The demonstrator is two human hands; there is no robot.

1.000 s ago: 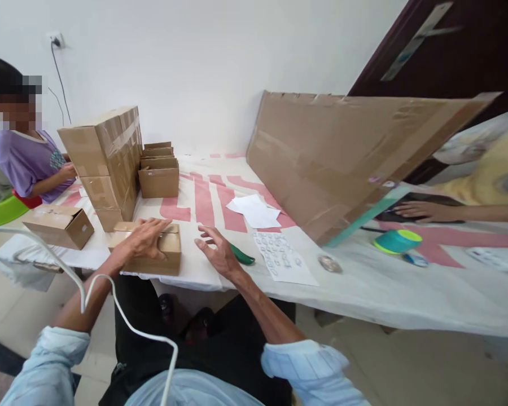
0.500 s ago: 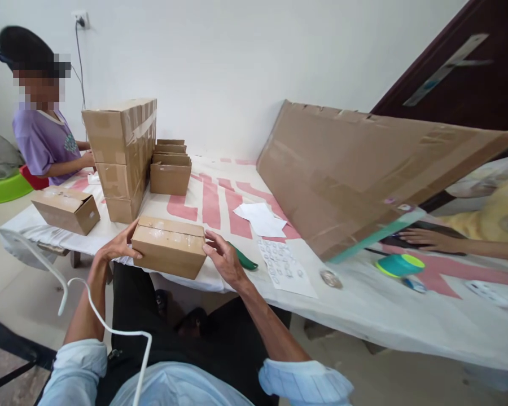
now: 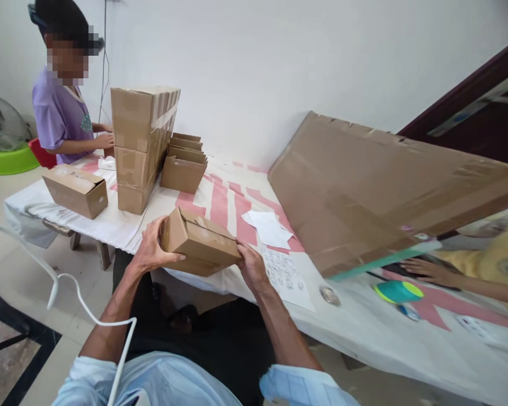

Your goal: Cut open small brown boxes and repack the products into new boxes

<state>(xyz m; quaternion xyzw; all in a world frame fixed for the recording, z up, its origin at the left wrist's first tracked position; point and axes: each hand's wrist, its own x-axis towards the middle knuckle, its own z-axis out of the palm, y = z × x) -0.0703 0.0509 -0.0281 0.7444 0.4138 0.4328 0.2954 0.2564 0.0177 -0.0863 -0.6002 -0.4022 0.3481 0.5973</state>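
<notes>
A taped cardboard box (image 3: 207, 243) is held tilted over the table's front edge. My left hand (image 3: 154, 247) grips its left end, thumb on the near side. Round the right end are the fingers of my right hand (image 3: 252, 264). Behind and to the left rises a stack of taped boxes (image 3: 133, 146), with open-topped cartons (image 3: 184, 169) beside it. Another closed box (image 3: 78, 192) lies at the table's left. Right of the held box are white papers (image 3: 268, 228) and a handwritten sheet (image 3: 290, 282).
A large cardboard panel (image 3: 364, 192) leans across the table's right part. Near it are a teal and yellow round object (image 3: 398, 291) and a tape roll (image 3: 329, 295). A person in purple (image 3: 61, 121) stands at the left; another person's hand (image 3: 427, 269) shows at the right.
The held box has turned and tilted, its left end now raised. Both hands have shifted with it, and the left wraps further round its end. The camera view has shifted too.
</notes>
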